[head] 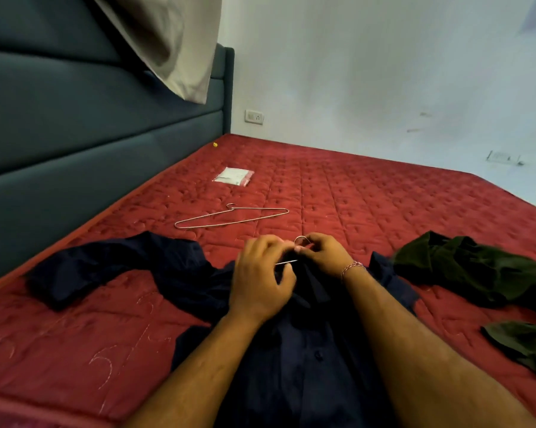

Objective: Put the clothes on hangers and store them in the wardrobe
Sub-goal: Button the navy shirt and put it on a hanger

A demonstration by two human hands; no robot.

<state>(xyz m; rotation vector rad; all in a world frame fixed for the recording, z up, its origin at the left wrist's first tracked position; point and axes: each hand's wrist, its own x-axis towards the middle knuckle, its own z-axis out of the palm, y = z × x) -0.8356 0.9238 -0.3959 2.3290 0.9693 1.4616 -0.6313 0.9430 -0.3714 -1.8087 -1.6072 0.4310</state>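
Observation:
A dark navy shirt (174, 279) lies spread on the red mattress (368, 205), one sleeve stretched to the left. Both my hands meet at its collar. My left hand (260, 279) pinches the collar fabric. My right hand (325, 254) holds a thin metal hanger (300, 240), whose hook sticks up above my fingers and whose wire shows between the hands; the rest is hidden inside the shirt. A second wire hanger (229, 219) lies loose on the mattress beyond the shirt. A dark green garment (477, 270) lies crumpled at the right.
A dark teal padded headboard (90, 118) runs along the left. A pale pillow (174, 41) leans at the top left. A small plastic packet (233, 176) lies farther up the mattress. White walls close off the far side.

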